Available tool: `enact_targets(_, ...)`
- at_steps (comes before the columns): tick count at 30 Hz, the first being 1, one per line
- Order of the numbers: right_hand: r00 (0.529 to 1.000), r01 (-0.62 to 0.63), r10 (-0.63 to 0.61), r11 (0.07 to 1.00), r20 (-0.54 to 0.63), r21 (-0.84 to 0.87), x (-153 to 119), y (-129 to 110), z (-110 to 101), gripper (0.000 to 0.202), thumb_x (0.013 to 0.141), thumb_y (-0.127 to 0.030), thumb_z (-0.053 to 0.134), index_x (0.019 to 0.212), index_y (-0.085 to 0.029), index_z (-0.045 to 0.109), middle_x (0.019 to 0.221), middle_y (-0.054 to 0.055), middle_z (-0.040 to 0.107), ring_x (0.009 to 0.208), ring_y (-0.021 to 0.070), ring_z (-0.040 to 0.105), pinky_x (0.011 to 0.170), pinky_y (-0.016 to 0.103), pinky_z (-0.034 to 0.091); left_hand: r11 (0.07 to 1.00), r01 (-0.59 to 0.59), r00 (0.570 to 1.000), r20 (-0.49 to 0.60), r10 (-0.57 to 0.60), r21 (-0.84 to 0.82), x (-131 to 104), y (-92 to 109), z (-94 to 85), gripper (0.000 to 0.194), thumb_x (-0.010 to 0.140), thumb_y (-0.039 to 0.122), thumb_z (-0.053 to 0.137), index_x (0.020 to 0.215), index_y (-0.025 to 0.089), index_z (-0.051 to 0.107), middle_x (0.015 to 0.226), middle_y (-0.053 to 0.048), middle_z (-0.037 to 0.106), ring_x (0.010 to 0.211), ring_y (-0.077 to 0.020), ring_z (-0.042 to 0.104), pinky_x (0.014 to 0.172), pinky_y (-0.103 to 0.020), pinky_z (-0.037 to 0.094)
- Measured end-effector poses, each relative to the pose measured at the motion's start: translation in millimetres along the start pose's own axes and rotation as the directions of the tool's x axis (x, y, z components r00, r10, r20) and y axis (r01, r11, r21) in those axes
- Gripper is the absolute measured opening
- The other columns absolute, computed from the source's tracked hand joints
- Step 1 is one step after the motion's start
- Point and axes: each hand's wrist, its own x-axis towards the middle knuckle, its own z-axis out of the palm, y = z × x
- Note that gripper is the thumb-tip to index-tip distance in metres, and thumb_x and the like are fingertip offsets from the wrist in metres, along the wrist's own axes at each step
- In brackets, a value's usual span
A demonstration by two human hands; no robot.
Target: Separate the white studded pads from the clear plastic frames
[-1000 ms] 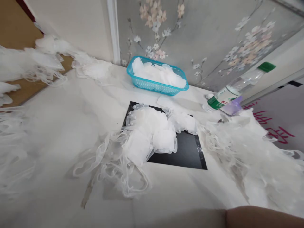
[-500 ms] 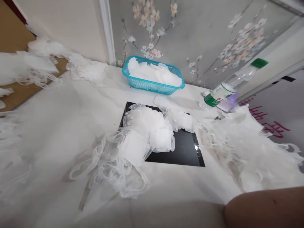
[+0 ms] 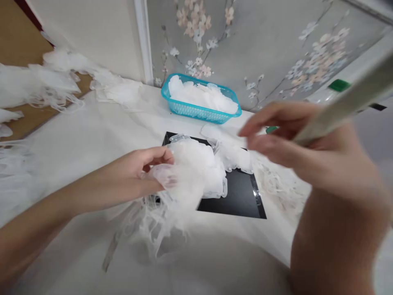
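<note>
My left hand (image 3: 147,170) closes its fingers and thumb on a thin, whitish translucent piece (image 3: 187,180) with loose stringy strips (image 3: 153,225) trailing below it. Close by, a heap of white pads with clear dotted edges (image 3: 213,180) covers part of a black flat panel (image 3: 236,196). Raised at the right, my right hand (image 3: 307,143) holds a long, flat, pale stick-like tool (image 3: 350,98) in the crook of the thumb. Its thumb and forefinger tips are bent toward the pads, with nothing visible between them. Motion blurs this hand and the tool.
A blue plastic basket (image 3: 199,114) full of white pads stands against the flowered wall. More whitish stringy pieces lie at the left (image 3: 58,82) and right (image 3: 279,176). A green-capped bottle (image 3: 339,85) is mostly hidden behind my right hand. A thin greyish strip (image 3: 110,252) lies in front.
Both hands have come into view over the table. The left has taken hold of the stringy white piece at the near side of the heap; the right has brought in the pale tool.
</note>
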Motion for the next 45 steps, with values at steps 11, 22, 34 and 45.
enact_targets(11,0.952,-0.037,0.068,0.993,0.297,-0.109,23,28,44,0.004,0.083,-0.019,0.057,0.085,-0.021,0.060,0.066,-0.006,0.055,0.046,0.0030,0.042,0.040,0.014,0.032,0.788,0.107,0.994,0.086,-0.069,-0.606,7,-33,41.0,0.041,0.072,0.028,0.070,0.103,0.023,0.044,0.071,0.004,0.066,0.062,-0.0089,0.061,0.057,-0.017,0.047)
enact_targets(22,0.994,0.051,-0.080,0.935,-0.070,-0.350,36,45,62,0.013,0.077,-0.021,0.066,0.088,-0.016,0.061,0.079,-0.001,0.060,0.054,0.0080,0.046,0.048,0.021,0.036,0.718,0.101,0.987,-0.022,-0.159,-0.688,12,-44,42.2,0.014,0.068,0.026,0.074,0.077,0.017,0.068,0.065,0.003,0.065,0.055,-0.0055,0.059,0.054,-0.013,0.049)
enact_targets(34,0.998,0.039,-0.050,0.960,-0.032,-0.276,22,16,58,0.017,0.073,-0.020,0.070,0.088,-0.021,0.061,0.087,-0.002,0.060,0.053,0.0069,0.045,0.045,0.020,0.033,0.689,0.067,0.976,-0.095,-0.194,-0.721,10,-42,38.5,0.017,0.068,0.027,0.074,0.080,0.019,0.064,0.066,0.004,0.061,0.057,-0.0062,0.056,0.054,-0.014,0.046)
enact_targets(45,0.964,0.109,-0.041,0.963,0.264,-0.246,19,12,72,0.020,0.083,-0.031,0.064,0.070,-0.017,0.058,0.064,-0.004,0.049,0.055,0.0073,0.041,0.048,0.020,0.030,0.738,-0.019,0.990,-0.116,-0.080,-0.674,7,-44,38.1,0.025,0.069,0.027,0.073,0.091,0.020,0.062,0.081,0.000,0.065,0.073,-0.0120,0.061,0.065,-0.020,0.048)
